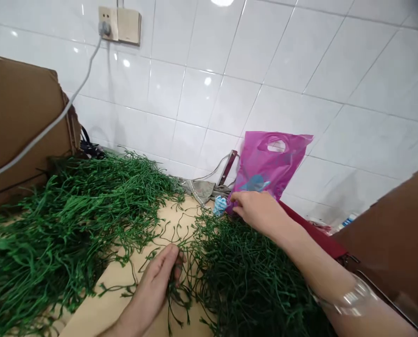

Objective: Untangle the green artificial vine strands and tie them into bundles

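My left hand (159, 274) is closed around a few thin green plastic stems (177, 299) whose ends hang below its fingers, over the tan board (103, 306). Higher and to the right, my right hand (256, 208) reaches to the front of a purple bag (272, 161), thumb and forefinger bent near a small blue-and-white crumpled thing (220, 205). Whether those fingertips grip anything is too small to tell. Dark green stems (244, 267) are heaped under my right forearm, and a brighter green heap (99, 201) spreads across the left side.
Cardboard boxes stand at the left (22, 103) and right (398, 238). A white cable (68, 105) runs from a wall socket (106, 21) across the left box. Grey cloth (203, 191) and a dark red strip (228, 167) lie by the tiled wall (198, 107).
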`<state>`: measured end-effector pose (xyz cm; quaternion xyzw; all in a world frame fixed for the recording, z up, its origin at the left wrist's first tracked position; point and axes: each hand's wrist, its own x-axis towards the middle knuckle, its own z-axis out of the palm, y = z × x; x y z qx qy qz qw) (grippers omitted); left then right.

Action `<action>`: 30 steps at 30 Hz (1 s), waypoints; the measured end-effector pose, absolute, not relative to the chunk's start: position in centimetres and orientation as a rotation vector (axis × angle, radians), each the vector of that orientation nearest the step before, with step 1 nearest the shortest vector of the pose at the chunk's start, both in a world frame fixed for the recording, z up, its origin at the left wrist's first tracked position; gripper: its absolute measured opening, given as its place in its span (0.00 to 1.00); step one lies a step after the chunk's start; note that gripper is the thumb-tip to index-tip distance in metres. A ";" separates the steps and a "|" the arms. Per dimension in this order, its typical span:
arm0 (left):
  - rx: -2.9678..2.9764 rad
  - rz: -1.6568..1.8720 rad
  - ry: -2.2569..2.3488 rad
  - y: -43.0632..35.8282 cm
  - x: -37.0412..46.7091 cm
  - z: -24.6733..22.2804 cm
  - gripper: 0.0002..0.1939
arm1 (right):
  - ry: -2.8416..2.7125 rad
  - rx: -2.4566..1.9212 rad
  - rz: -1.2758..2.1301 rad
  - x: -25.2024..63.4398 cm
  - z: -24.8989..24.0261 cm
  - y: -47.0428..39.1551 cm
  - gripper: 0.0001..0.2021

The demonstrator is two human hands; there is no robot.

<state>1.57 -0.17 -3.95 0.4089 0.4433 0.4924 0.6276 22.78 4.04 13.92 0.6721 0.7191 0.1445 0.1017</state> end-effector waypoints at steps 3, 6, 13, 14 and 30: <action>1.001 1.081 1.113 -0.3 1.4 -4.1 0.25 | 2.038 1.993 0.396 23.9 12.7 9.3 0.12; 1.023 1.068 1.139 -0.2 1.4 -4.2 0.23 | 2.029 1.960 0.389 24.3 11.0 12.3 0.15; 1.088 1.071 1.136 0.0 1.7 -3.9 0.19 | 2.028 1.931 0.374 25.3 8.6 15.1 0.16; 1.083 1.064 1.135 0.0 1.7 -3.9 0.20 | 2.026 1.932 0.366 25.5 8.4 15.3 0.16; 1.104 0.967 1.070 0.0 1.1 -4.1 0.26 | 1.949 1.911 0.002 25.3 7.4 16.9 0.15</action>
